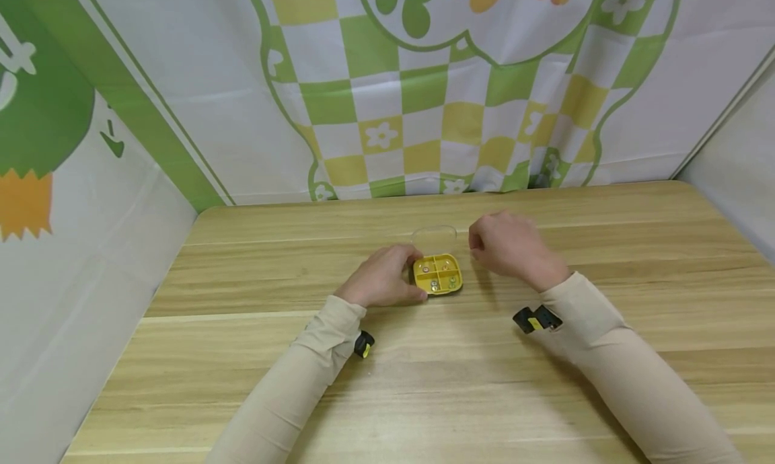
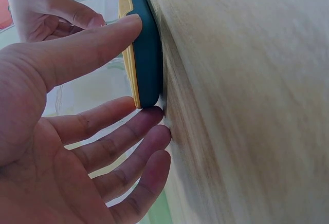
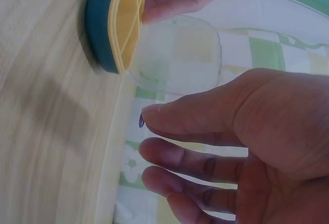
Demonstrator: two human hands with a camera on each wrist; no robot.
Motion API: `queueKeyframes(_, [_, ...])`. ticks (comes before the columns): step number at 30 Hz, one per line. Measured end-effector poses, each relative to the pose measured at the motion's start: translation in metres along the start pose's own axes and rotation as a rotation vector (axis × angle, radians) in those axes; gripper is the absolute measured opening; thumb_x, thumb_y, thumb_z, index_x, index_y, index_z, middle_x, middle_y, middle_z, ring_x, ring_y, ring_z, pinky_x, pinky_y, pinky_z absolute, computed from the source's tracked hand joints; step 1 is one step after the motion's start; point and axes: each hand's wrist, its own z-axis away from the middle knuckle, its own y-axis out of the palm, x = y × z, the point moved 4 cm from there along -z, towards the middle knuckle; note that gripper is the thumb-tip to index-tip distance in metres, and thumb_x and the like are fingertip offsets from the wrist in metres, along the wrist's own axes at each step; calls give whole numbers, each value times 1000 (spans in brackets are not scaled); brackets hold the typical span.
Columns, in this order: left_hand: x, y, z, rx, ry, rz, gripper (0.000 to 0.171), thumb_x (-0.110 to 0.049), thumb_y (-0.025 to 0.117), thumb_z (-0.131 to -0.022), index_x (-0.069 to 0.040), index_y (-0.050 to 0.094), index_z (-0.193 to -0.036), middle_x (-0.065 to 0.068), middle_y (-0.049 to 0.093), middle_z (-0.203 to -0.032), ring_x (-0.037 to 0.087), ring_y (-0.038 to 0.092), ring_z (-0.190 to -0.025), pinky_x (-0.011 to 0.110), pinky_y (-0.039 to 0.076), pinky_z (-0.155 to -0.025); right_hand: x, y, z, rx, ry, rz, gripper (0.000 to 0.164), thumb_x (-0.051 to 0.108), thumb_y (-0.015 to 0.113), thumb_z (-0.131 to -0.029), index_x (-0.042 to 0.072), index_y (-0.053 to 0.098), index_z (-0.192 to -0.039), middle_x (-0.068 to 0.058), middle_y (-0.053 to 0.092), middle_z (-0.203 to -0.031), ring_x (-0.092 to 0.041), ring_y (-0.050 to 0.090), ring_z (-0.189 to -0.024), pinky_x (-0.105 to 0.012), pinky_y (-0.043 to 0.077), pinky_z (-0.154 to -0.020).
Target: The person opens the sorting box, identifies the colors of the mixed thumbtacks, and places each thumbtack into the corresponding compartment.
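Note:
A small pill box (image 1: 437, 273) with a yellow divided tray and a dark teal base (image 2: 150, 54) lies on the table, its clear lid (image 3: 177, 54) raised at the back. Small ring-like pieces (image 1: 434, 285) sit in its compartments. My left hand (image 1: 387, 276) holds the box at its left side, thumb on the near edge and index finger on the far edge. To the right of the box, my right hand (image 1: 514, 245) is raised over the table. Its thumb and index finger pinch a tiny purple ring-like piece (image 3: 141, 120); the other fingers are loosely bent.
The wooden table (image 1: 242, 276) runs back to a white curtain (image 1: 424, 114) with green and yellow checks. White panels stand at the left and right. Black wrist straps (image 1: 537, 319) sit on both beige sleeves (image 1: 611, 356).

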Motion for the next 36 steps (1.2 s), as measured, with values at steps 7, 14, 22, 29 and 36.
queueKeyframes(7, [1,-1,0,-2,3,0,63,-18,90,-77,1,62,-131,10,67,-120,24,60,-109,43,47,-100,10,6,-1,1,-23,18,23,-2,62,-78,17,63,-66,1,59,-68,-18,53,-63,-35,41,-53])
queueKeyframes(14, [1,-1,0,-3,12,-3,62,-18,90,-78,1,62,-130,10,67,-118,24,60,-108,42,47,-100,19,9,-1,-6,-39,24,20,2,66,-79,17,64,-67,2,59,-68,-19,54,-64,-39,44,-54])
queueKeyframes(22, [1,0,0,-4,8,-1,62,-18,90,-78,0,62,-130,9,66,-117,23,60,-106,41,47,-98,29,10,0,-64,-98,17,11,7,72,-86,14,71,-77,0,65,-75,-21,60,-68,-43,50,-58])
queueKeyframes(29, [1,-1,0,4,12,1,61,-18,89,-79,0,62,-130,9,66,-117,22,60,-106,41,47,-98,36,15,0,-95,-117,-8,7,12,75,-89,12,73,-82,-1,66,-78,-19,61,-69,-39,51,-59])
queueKeyframes(36, [0,-1,0,3,27,3,60,-17,89,-79,1,62,-129,9,66,-117,23,60,-107,42,47,-98,42,20,0,-109,-140,-36,4,12,75,-90,10,74,-87,-1,66,-80,-17,60,-69,-35,51,-58])
